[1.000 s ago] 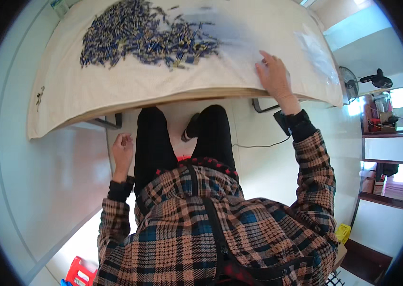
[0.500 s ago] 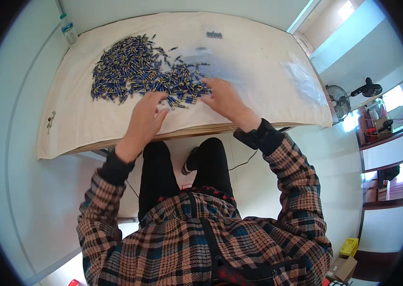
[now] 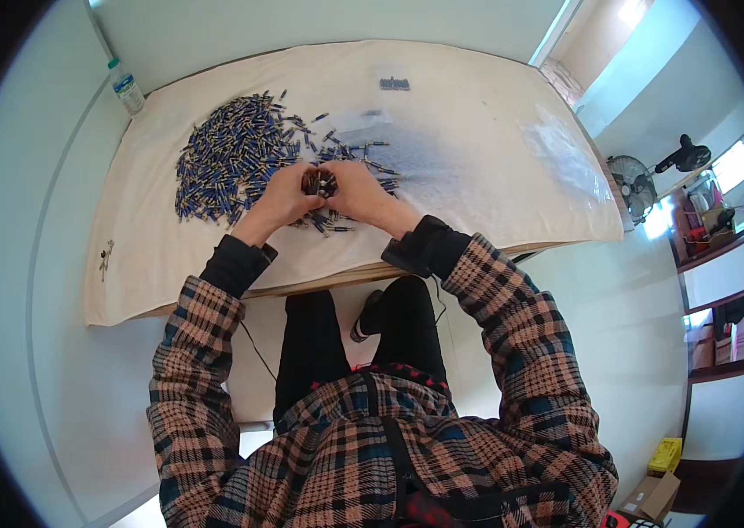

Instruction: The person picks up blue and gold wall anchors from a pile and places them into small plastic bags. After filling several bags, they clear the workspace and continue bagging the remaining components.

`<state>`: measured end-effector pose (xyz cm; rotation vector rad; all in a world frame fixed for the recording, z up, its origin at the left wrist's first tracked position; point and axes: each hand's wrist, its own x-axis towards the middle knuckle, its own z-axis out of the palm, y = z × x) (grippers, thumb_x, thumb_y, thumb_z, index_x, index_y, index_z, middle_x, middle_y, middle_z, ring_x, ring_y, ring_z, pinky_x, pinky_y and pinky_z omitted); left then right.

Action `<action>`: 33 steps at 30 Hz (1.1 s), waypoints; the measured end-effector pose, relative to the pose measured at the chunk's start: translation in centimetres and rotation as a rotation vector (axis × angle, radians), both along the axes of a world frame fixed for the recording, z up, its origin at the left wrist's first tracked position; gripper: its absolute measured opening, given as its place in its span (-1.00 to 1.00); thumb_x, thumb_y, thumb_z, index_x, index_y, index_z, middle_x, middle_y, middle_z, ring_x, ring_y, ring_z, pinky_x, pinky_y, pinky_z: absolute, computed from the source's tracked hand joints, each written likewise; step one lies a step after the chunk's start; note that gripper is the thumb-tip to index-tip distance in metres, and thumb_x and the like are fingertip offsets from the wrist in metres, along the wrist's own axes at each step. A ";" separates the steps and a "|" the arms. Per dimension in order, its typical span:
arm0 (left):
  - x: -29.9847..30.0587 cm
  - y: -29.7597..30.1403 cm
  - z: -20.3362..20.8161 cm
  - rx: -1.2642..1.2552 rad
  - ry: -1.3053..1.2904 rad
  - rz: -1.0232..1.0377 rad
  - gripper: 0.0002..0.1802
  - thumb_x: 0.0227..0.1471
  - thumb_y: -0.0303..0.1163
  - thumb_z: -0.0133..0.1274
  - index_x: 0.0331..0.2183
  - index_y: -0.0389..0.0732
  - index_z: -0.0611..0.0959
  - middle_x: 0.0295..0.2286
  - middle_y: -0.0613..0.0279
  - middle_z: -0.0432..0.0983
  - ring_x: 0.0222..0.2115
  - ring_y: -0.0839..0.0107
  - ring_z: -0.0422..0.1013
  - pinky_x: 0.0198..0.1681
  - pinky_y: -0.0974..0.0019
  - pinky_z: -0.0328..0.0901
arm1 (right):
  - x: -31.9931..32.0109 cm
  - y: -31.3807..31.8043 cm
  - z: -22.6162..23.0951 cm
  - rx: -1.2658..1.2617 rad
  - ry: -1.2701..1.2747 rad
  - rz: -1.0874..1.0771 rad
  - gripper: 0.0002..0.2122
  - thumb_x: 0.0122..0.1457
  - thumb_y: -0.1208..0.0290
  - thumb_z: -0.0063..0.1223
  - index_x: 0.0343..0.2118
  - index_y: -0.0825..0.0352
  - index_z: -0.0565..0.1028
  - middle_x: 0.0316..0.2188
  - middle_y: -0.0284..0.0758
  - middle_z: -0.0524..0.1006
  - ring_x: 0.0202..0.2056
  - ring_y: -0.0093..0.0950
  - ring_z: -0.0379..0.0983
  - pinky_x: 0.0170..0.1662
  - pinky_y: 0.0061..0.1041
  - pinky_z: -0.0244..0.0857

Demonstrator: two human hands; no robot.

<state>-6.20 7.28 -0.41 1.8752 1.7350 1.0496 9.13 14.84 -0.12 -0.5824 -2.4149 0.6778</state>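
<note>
A large heap of small dark-blue cylinders with gold-coloured ends (image 3: 233, 157) lies on the left half of the cloth-covered table (image 3: 486, 207). At the heap's near right side, both my hands meet. My left hand (image 3: 285, 198) and my right hand (image 3: 359, 190) curl round a bunch of cylinders (image 3: 320, 183), whose ends show between the fingers and thumbs. More loose cylinders (image 3: 329, 225) lie under and just in front of my hands, partly hidden by them. Others are scattered to the right of my right hand.
A bottle with a green cap (image 3: 126, 88) stands at the far left corner. Small metal pieces (image 3: 106, 255) lie near the left edge. A short row of grey pieces (image 3: 395, 84) sits at the back. Clear plastic (image 3: 570, 167) lies on the right, with a fan (image 3: 632, 187) beyond the table.
My hands, earlier apart on either side of the near cylinders, have come together and gathered a bunch between them. The view has shifted slightly.
</note>
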 end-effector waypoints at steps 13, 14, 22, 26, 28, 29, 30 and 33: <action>-0.7 -2.5 1.7 -0.229 -0.449 0.170 -0.83 -0.08 -0.56 0.07 -0.34 -0.33 0.51 -0.60 0.29 0.44 -0.65 0.62 0.36 -0.68 0.55 0.26 | -1.4 -0.4 -0.1 -0.375 0.175 0.062 -0.71 -0.19 0.48 0.20 -0.32 0.44 0.52 -0.61 -0.24 0.51 -0.55 -0.51 0.45 -0.47 -0.54 0.29; -0.4 -2.4 1.8 -0.218 -0.475 0.161 -0.84 -0.07 -0.55 0.06 -0.35 -0.33 0.51 -0.60 0.30 0.44 -0.66 0.62 0.36 -0.69 0.55 0.26 | -1.1 -0.3 0.1 -0.445 0.158 0.075 -0.72 -0.16 0.49 0.18 -0.32 0.45 0.52 -0.62 -0.26 0.51 -0.58 -0.55 0.44 -0.49 -0.57 0.28; 2.8 -0.2 1.6 -0.225 -0.488 0.127 -0.89 -0.05 -0.52 0.05 -0.39 -0.33 0.52 -0.63 0.31 0.45 -0.76 0.63 0.32 -0.75 0.56 0.19 | 2.6 1.4 -0.8 -0.608 0.206 0.047 -0.73 -0.05 0.49 0.14 -0.27 0.52 0.48 -0.61 -0.25 0.53 -0.63 -0.63 0.42 -0.54 -0.60 0.26; 4.0 0.9 1.1 -0.214 -0.429 0.112 -0.90 -0.04 -0.49 0.05 -0.42 -0.33 0.53 -0.64 0.31 0.45 -0.79 0.64 0.29 -0.77 0.56 0.16 | 3.8 1.9 -1.6 -0.550 0.246 -0.002 -0.72 -0.03 0.48 0.14 -0.25 0.53 0.47 -0.60 -0.26 0.53 -0.64 -0.63 0.43 -0.56 -0.61 0.27; 4.3 1.2 0.8 -0.152 -0.403 0.085 -0.89 -0.04 -0.48 0.05 -0.43 -0.32 0.54 -0.65 0.32 0.45 -0.79 0.64 0.28 -0.78 0.55 0.14 | 4.1 1.8 -1.3 -0.556 0.252 -0.012 -0.73 -0.03 0.48 0.13 -0.26 0.53 0.47 -0.60 -0.27 0.53 -0.65 -0.63 0.43 -0.57 -0.62 0.27; 4.3 1.2 0.7 -0.153 -0.398 0.083 -0.89 -0.04 -0.48 0.05 -0.43 -0.32 0.54 -0.65 0.32 0.45 -0.79 0.64 0.28 -0.78 0.55 0.14 | 4.3 1.6 -1.1 -0.564 0.251 -0.020 -0.73 -0.02 0.48 0.13 -0.26 0.52 0.48 -0.59 -0.27 0.53 -0.65 -0.63 0.43 -0.58 -0.63 0.27; 4.2 1.2 0.7 -0.155 -0.397 0.087 -0.89 -0.03 -0.47 0.05 -0.43 -0.32 0.54 -0.65 0.33 0.45 -0.80 0.65 0.27 -0.78 0.55 0.13 | 4.3 1.4 -0.8 -0.573 0.251 -0.028 -0.74 -0.01 0.48 0.13 -0.27 0.52 0.48 -0.59 -0.28 0.54 -0.65 -0.63 0.44 -0.59 -0.64 0.26; 4.8 1.2 0.8 -0.158 -0.394 0.084 -0.89 -0.03 -0.46 0.05 -0.43 -0.32 0.54 -0.65 0.33 0.45 -0.80 0.65 0.27 -0.79 0.55 0.12 | 5.0 1.2 -0.6 -0.638 0.289 -0.010 -0.76 0.00 0.49 0.12 -0.28 0.51 0.49 -0.57 -0.29 0.54 -0.66 -0.62 0.44 -0.61 -0.66 0.26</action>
